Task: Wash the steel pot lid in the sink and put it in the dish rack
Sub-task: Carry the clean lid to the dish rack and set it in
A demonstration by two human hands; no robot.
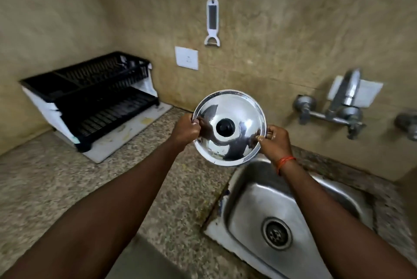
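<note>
A round steel pot lid (234,109) with a black knob in its middle is held up in the air, its top side facing me, just left of the sink's far corner. My left hand (186,130) grips its left rim. My right hand (274,142) pinches its right rim. The steel sink (248,190) lies below and to the right, with a drain in its bottom. A black two-tier dish rack (94,94) stands on the counter at the left, against the wall.
A steel tap (345,96) with valve handles sticks out of the wall above the sink. A white peeler (212,22) hangs on the tiled wall above a white socket plate (186,57). A speckled granite counter (56,184) spreads from the rack to the sink.
</note>
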